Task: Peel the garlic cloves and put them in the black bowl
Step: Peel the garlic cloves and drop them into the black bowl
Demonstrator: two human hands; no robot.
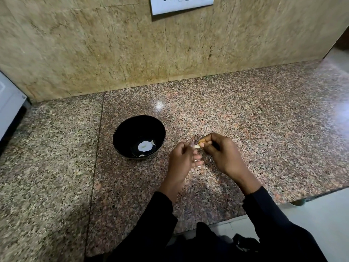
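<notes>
both hands hover above the speckled granite counter (245,120), close together, fingertips almost meeting. the right hand (221,154) has its thumb and forefinger curled in a pinch on a small pale garlic clove (197,146), which sits right at the gap between the two hands. the left hand (182,159) is loosely curled, its fingertips up against the clove's near end; whether it truly grips the clove or only a bit of skin is too small and blurred to tell. just left of the left hand, apart from it, stands the black bowl (120,137), upright on the counter, with a few pale pieces lying in its bottom. under the hands a few pale scraps lie on the stone, partly hidden by the fingers. beyond the hands rises a tan marble wall (94,44) with a white switch plate (181,4) high up. far off to the left of the left hand a white appliance edge (9,103) shows at the frame border. both forearms wear dark sleeves (273,214), which cover the counter's near edge.
</notes>
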